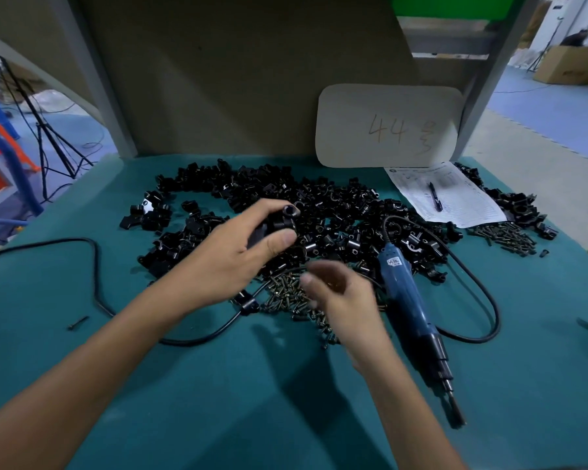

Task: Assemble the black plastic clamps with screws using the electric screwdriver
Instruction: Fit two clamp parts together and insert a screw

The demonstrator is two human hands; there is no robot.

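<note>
My left hand (238,252) grips a black plastic clamp (279,222) above the big heap of black clamps (319,205) on the green table (218,385). My right hand (340,296) hovers blurred over a pile of small screws (286,293), fingers curled; whether it pinches a screw is hidden by blur. The blue electric screwdriver (411,307) lies on the table just right of my right hand, tip pointing toward me, its black cord (489,300) looping to the right.
A second pile of screws (510,235) and more clamps (516,205) lie at the far right beside a paper form with a pen (435,196). A card marked 44 (387,127) leans on the back wall. A loose screw (78,322) lies left, near another cable (92,266).
</note>
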